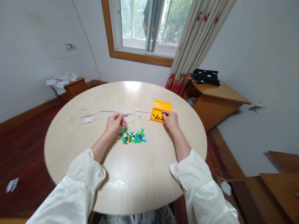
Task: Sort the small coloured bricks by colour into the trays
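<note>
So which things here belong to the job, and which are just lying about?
In use, it seems: pile of small multicoloured plastic pieces; open yellow plastic box; dark brown pieces inside it; clear plastic boxes.

Just lying about, apparently: black cloth with white patches; white paper-like sheets.

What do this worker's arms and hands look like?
They are a person's, not a machine's. The left sleeve and right sleeve are white, loose and creased, with no printed pattern showing. Both end in wide openings partway down the forearms. The left hand and right hand are bare, without gloves.
</note>
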A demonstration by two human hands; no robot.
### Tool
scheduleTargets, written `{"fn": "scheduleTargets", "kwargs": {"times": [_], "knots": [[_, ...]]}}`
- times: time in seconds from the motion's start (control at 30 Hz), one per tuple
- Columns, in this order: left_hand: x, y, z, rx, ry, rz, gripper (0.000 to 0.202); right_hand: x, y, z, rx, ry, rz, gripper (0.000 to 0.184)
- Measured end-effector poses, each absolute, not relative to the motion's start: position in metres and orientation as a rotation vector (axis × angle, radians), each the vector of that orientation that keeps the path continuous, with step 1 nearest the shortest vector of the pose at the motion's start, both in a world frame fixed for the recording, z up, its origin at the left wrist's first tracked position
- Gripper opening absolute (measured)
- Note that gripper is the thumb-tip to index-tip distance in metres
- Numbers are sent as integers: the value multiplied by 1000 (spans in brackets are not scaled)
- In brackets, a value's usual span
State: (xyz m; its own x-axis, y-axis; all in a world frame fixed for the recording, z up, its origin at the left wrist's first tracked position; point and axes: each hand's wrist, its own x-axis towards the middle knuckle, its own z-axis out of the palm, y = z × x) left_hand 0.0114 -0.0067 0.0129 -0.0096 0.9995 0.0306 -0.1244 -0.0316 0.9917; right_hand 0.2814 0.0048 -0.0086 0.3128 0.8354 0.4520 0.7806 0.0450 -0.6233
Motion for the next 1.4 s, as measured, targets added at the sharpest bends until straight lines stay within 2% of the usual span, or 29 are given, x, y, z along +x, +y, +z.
{"fn": "scheduleTargets", "kwargs": {"times": [0.2,0.47,0.8,1.1,1.4], "knots": [[5,-3,14,1081,1131,1494,25,285,8,-14,-1776,-1458,77,21],[2,-1,16,1028,1139,1574,29,284,8,-13,-1767,-1421,131,12],[0,0,13,1023,1162,1611,27,281,4,-9,-1710,-1418,132,17],[0,0,10,1198,1203,1547,25,283,5,-10,-1681,-1394,134,10],[0,-2,14,1481,1234,1261,17,276,4,-5,-1704,-1442,77,11]]}}
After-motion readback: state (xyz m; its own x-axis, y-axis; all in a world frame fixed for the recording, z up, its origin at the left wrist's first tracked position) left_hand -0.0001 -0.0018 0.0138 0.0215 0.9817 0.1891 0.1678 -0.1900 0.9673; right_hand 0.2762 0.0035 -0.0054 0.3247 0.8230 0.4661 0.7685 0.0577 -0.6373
